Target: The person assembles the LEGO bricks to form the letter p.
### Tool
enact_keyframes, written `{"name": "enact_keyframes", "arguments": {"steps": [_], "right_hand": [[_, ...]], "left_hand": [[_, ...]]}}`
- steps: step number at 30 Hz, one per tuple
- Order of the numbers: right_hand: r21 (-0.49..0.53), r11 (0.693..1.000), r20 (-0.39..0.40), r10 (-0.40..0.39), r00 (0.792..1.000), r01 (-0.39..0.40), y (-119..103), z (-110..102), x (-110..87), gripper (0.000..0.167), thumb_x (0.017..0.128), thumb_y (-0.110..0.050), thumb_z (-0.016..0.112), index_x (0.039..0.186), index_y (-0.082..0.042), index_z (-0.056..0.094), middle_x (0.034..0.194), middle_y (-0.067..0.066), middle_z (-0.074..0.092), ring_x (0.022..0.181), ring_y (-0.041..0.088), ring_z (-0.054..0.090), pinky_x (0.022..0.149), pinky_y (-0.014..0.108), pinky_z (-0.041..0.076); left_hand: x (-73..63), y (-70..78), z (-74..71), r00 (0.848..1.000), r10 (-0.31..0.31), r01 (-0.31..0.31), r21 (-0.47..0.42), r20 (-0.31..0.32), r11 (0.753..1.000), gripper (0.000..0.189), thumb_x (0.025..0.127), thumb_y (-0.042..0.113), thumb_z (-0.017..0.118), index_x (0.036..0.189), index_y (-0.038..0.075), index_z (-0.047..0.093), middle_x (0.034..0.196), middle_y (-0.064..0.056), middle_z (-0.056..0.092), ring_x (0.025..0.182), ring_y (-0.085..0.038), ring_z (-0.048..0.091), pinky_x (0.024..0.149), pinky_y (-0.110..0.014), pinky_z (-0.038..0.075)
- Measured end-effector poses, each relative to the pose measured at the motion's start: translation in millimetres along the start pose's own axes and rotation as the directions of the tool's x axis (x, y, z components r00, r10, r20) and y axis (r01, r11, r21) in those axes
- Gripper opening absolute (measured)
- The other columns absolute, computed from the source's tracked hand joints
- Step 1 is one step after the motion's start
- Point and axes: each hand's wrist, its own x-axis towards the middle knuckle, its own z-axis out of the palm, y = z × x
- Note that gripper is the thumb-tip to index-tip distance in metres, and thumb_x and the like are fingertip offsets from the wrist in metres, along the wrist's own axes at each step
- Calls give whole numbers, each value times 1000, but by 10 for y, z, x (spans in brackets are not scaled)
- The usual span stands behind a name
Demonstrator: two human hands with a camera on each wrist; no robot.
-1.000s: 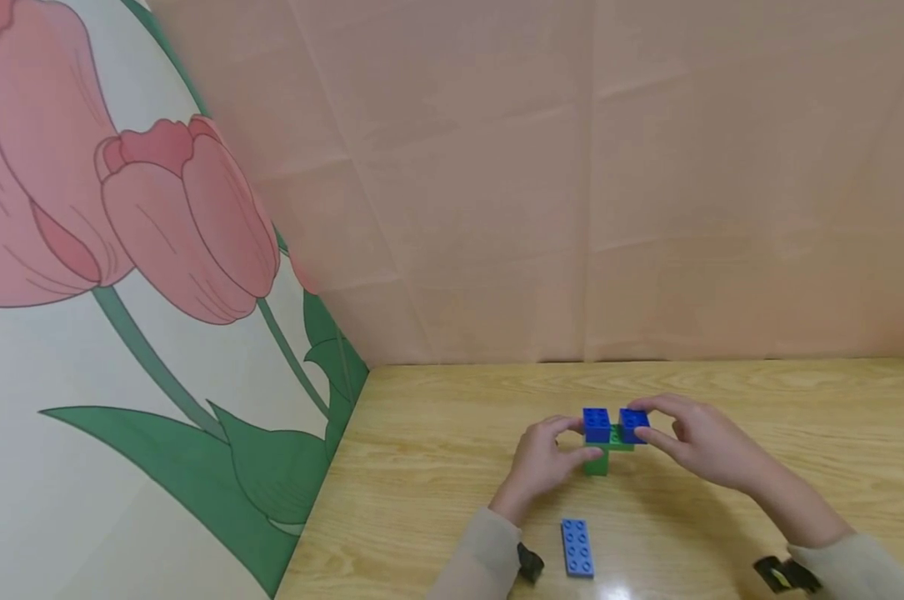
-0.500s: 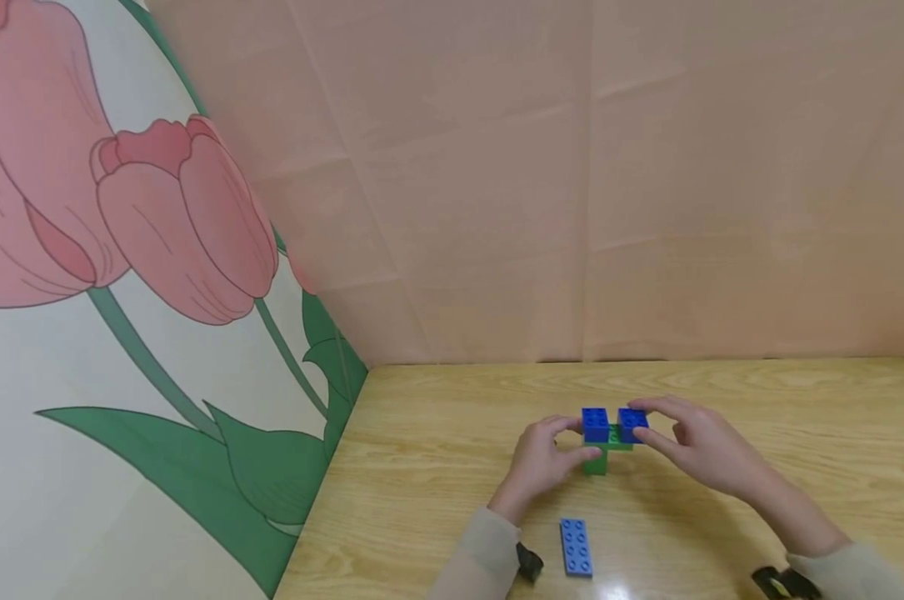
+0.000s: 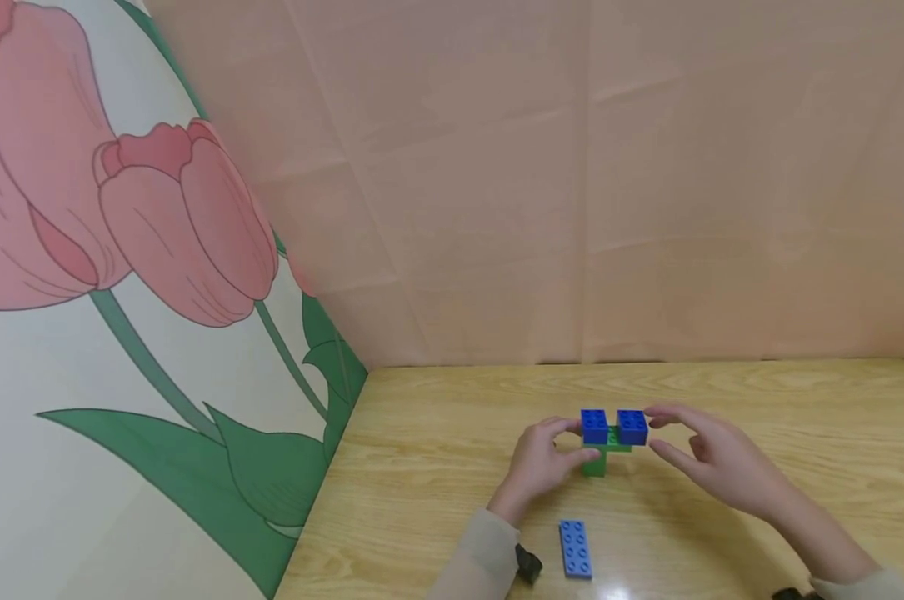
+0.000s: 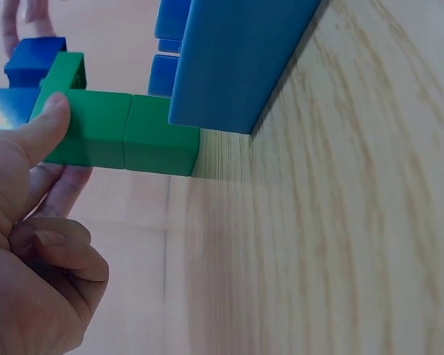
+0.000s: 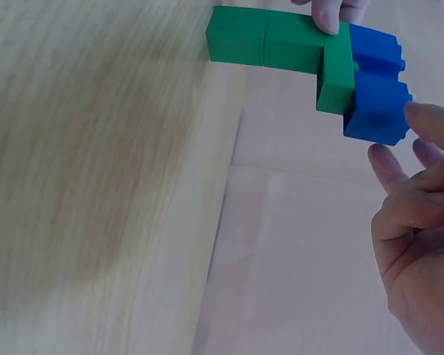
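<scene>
Two green building blocks (image 4: 126,133) stand stacked on the table. A thin green plate block (image 3: 614,437) caps them and overhangs to the right. On its ends sit two dark blue building blocks, a left one (image 3: 594,427) and a right one (image 3: 632,427), with a gap between. My left hand (image 3: 539,461) pinches the stack from the left near the plate, thumb in front and fingers behind. My right hand (image 3: 725,467) is just right of the right blue block, thumb and fingers parted and holding nothing.
A lighter blue long block (image 3: 576,550) lies studs up on the wooden table (image 3: 437,483), in front of the stack. A beige cloth (image 3: 496,183) hangs behind the table. A tulip-patterned panel (image 3: 189,225) stands to the left.
My right hand has let go of the right blue block and drawn slightly away to the right. The left hand keeps its grip, and the stack stays in place.
</scene>
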Motion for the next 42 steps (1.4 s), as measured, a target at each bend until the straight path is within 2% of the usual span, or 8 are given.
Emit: {"name": "enact_keyframes", "arguments": {"steps": [5, 14, 19, 21, 23, 29, 35, 42], "right_hand": [[-10, 999, -3, -40, 999, 40, -58, 13, -137, 42, 94, -17, 80, 133, -19, 65, 112, -6, 71, 48, 0, 38, 43, 20, 36], [65, 975, 57, -214, 975, 210, -215, 214, -278, 47, 89, -8, 83, 131, -19, 66, 113, -10, 69, 57, -7, 38, 50, 17, 39], [50, 963, 132, -270, 954, 265, -288, 398, -335, 47, 91, -15, 82, 134, -23, 63, 120, -11, 68, 89, 3, 64, 68, 26, 56], [27, 961, 172, -276, 946, 275, -319, 463, -346, 45, 92, -19, 81, 134, -23, 64, 125, -11, 68, 107, 12, 67, 79, 33, 60], [27, 965, 230, -260, 938, 261, -351, 516, -349, 42, 94, -23, 79, 134, -23, 65, 128, -11, 67, 114, 17, 66, 86, 39, 60], [80, 974, 391, -228, 892, 214, -395, 692, -326, 41, 100, -29, 72, 139, -25, 64, 135, -7, 66, 119, 22, 65, 92, 45, 58], [78, 959, 427, -281, 860, 274, -394, 866, -281, 41, 101, -32, 71, 141, -28, 62, 135, -12, 64, 120, 21, 64, 91, 47, 58], [119, 937, 464, -346, 815, 330, -397, 944, -181, 51, 94, -15, 75, 141, -29, 62, 135, -10, 64, 118, 20, 64, 87, 43, 59]], "left_hand": [[-24, -8, -7, 1000, 6, -6, -1, 4, 1000, 38, 89, 54, 77, 122, 36, 73, 119, 25, 65, 120, -3, 59, 99, -35, 52], [-54, -18, -27, 1000, 8, -8, 1, 15, 1000, 37, 89, 55, 76, 122, 38, 72, 119, 26, 65, 121, -5, 59, 97, -35, 53], [-82, -21, -37, 1000, 14, -14, 13, 16, 1000, 37, 90, 55, 76, 122, 38, 72, 119, 26, 65, 121, -6, 60, 98, -39, 53], [-93, -25, -35, 1000, 14, -14, 19, 15, 1000, 37, 89, 56, 76, 122, 38, 72, 120, 26, 65, 122, -6, 59, 99, -40, 53], [-104, -29, -33, 1000, 16, -16, 25, 17, 1000, 37, 89, 56, 75, 122, 38, 72, 120, 26, 65, 122, -6, 59, 99, -41, 53], [-122, -33, -39, 999, 25, -25, 17, 27, 1000, 37, 89, 56, 75, 121, 37, 72, 120, 26, 65, 121, -5, 59, 98, -40, 54], [-106, -41, -41, 999, 25, -25, 1, 27, 1000, 36, 89, 54, 77, 120, 36, 73, 119, 25, 66, 121, -4, 59, 98, -37, 53], [-81, -44, -46, 999, 29, -29, -10, 30, 1000, 39, 89, 52, 78, 123, 35, 72, 121, 24, 65, 120, -4, 60, 96, -33, 54]]}}
